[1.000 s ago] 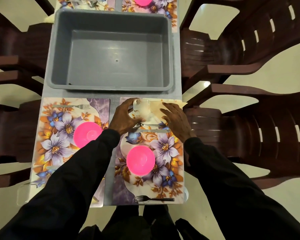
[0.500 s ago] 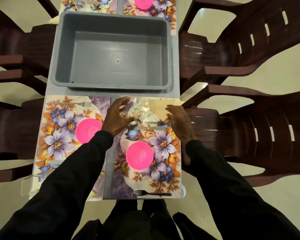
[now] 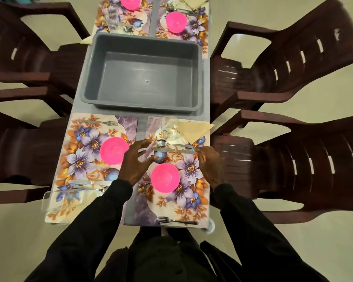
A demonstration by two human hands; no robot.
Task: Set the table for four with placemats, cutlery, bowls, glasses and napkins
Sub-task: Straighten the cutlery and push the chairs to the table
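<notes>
- Your black sleeves [image 3: 94, 231] hide the near inner corner of the near left placemat [image 3: 77, 143].
- At that mat's near edge, a clear glass [image 3: 63, 200] is hard to make out; you cannot tell whether it stands or lies. The knife and spoon pair [image 3: 86, 184] beside it is washed out.
- Your left hand [image 3: 136, 165] is over the grey table [image 3: 141, 131] strip between the mats. Its fingers are spread wide and hold nothing. Contact with the surface cannot be told.
- Your right hand [image 3: 210, 165] is at the right edge of the near right placemat [image 3: 192, 192], back to camera. Its fingers are loosely bent and nothing shows in them.
- That mat carries, near to far: fork [image 3: 177, 220], pink bowl [image 3: 165, 178], knife [image 3: 173, 151], spoon [image 3: 171, 143], tumbler [image 3: 169, 128] and folded napkin [image 3: 194, 130]. The napkin's tip overhangs the mat's right edge.
- The left mat also holds a second pink bowl [image 3: 114, 151], partly behind your left hand, and a far fork [image 3: 100, 123].
- The grey tub [image 3: 130, 105] sits mid-table.
- The far placemats [image 3: 194, 27] are cut off at the top edge, with one far bowl [image 3: 176, 22] whole; items on the far left mat are blurred.
- Brown plastic chairs [image 3: 293, 68] flank both sides.
</notes>
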